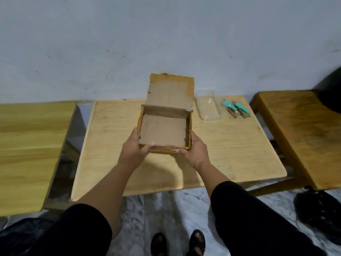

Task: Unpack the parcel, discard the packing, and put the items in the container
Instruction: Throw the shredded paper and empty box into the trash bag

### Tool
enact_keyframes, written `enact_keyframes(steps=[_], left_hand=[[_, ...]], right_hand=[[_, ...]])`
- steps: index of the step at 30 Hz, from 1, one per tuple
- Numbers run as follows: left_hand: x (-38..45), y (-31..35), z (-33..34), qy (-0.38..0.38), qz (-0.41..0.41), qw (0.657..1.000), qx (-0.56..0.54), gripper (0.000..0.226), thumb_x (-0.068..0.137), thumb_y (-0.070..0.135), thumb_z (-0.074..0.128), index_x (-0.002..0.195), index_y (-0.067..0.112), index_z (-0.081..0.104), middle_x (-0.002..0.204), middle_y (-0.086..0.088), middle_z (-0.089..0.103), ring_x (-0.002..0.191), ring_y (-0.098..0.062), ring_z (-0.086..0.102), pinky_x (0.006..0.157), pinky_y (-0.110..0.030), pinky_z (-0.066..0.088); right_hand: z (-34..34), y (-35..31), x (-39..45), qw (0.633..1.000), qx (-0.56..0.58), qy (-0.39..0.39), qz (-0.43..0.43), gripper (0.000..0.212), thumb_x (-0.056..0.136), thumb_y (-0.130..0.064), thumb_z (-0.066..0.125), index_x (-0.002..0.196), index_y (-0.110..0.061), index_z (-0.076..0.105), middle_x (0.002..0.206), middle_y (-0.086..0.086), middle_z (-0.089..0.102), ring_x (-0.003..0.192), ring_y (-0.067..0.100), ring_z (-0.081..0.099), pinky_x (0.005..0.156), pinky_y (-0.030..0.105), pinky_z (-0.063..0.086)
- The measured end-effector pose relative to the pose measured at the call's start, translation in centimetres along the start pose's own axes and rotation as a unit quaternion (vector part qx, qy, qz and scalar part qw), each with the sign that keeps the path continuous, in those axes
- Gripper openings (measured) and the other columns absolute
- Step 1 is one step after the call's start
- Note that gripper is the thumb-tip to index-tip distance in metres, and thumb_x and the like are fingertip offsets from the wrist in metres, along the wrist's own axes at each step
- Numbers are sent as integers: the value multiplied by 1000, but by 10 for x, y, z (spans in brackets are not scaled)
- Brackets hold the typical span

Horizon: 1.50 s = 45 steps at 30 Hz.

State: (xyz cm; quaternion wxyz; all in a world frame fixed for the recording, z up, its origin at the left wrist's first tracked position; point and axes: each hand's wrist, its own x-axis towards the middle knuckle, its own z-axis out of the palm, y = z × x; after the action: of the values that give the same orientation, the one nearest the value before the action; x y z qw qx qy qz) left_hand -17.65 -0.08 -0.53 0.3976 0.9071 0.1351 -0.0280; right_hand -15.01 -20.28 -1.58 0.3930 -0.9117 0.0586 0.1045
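Observation:
A small brown cardboard box [164, 132] sits over the middle of a light wooden table [221, 150], its lid flap standing up at the back. Nothing shows inside it. My left hand [135, 146] grips its near left corner and my right hand [195, 150] grips its near right corner. To the right of the box lies a clear plastic sleeve [207, 106]. Beyond that, two small teal and clear items [237, 109] lie side by side near the table's far right corner.
A yellowish wooden table [27, 145] stands to the left and a darker wooden one [299, 133] to the right, with gaps between. Black plastic bags lie at the lower left [20, 235] and on the floor at right [321, 213]. A dark object [332, 91] sits at the right edge.

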Motion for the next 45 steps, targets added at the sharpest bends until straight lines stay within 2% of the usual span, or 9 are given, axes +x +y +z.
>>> enact_keyframes(steps=[3,10,13,17,24,26,30,35,45], left_hand=[[7,34,-2,0,35,999,-1,89,80,49,62,147,14,14,149,-11,34,135,-30,33,110,-43,31],[11,136,35,-41,153,987,-9,81,78,49,64,142,17,25,139,-10,48,124,-29,46,101,-40,41],[-4,184,69,-66,211,975,-24,76,79,44,66,139,16,27,136,-9,49,122,-29,47,98,-36,40],[-32,239,124,-112,256,960,-23,85,80,44,64,144,11,19,144,-11,41,130,-29,39,105,-37,34],[-97,304,227,-213,312,926,-5,90,80,49,62,147,12,13,150,-11,32,136,-29,33,108,-39,31],[-117,312,253,-255,325,911,9,91,80,51,61,147,13,12,151,-11,31,136,-29,33,108,-38,32],[-153,321,295,-335,351,873,43,92,81,52,59,147,13,8,152,-12,28,137,-30,29,110,-38,28],[-175,316,331,-411,374,826,93,93,81,50,60,147,11,8,151,-14,28,137,-30,30,110,-39,27],[-163,258,376,-489,363,767,201,86,85,43,58,146,7,9,151,-15,29,137,-30,29,110,-37,24]], right_hand=[[-31,-6,1,999,12,40,-2,89,70,-29,79,142,-15,29,141,9,46,130,26,42,109,42,38],[-132,20,-21,988,31,152,24,84,71,-25,79,141,-19,32,134,6,52,125,23,47,107,37,40],[-178,49,-42,979,21,199,45,86,74,-26,77,144,-17,27,140,8,46,130,25,43,108,35,35],[-234,97,-77,964,15,238,115,94,79,-33,72,149,-14,12,154,8,26,139,26,29,113,36,28],[-295,189,-155,923,40,319,213,94,78,-31,73,148,-13,13,153,8,29,138,27,30,112,36,29],[-299,212,-181,910,54,327,249,94,78,-33,74,149,-13,15,153,8,28,138,28,30,112,37,30],[-291,252,-227,873,77,375,301,84,71,-31,79,140,-17,34,135,8,50,123,26,49,103,40,44],[-264,279,-261,835,110,402,361,81,71,-25,79,139,-17,34,130,9,53,121,27,49,104,36,42],[-183,319,-251,786,188,356,469,73,69,-24,80,130,-18,41,125,7,57,114,27,54,99,39,47]])
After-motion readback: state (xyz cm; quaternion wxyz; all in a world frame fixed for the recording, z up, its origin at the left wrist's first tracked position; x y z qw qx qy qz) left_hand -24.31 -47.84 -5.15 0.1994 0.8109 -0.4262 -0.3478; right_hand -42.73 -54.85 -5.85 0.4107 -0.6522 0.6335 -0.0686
